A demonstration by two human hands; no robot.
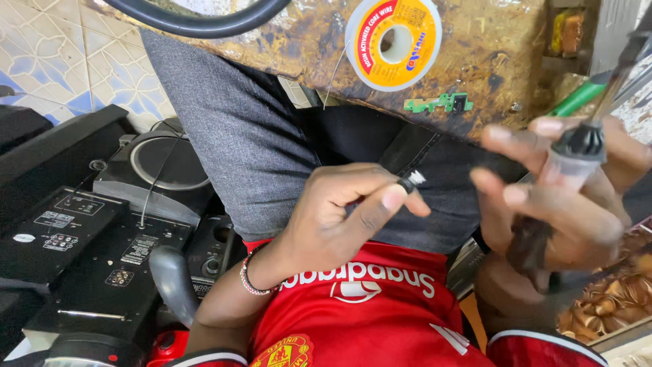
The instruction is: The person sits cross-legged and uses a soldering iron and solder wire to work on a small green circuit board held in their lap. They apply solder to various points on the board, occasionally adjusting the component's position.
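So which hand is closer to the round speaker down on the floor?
Left. The left hand, pinching a small black part, sits over the lap, right of the round speaker. The right hand, gripping a tool, is much farther right.

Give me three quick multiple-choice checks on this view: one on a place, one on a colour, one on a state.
1. Where is the solder wire spool?
A. on the workbench
B. on the tiled floor
C. in the person's lap

2. What colour is the small circuit board at the bench edge?
A. blue
B. green
C. red

3. What is the left hand doing?
A. lying flat and open
B. gripping the spool
C. pinching a small black part

Answers:
1 A: the spool lies flat on the stained benchtop.
2 B: the board is bright green with a dark component on it.
3 C: thumb and fingers close on the black part, while the right hand holds a blurred tool.
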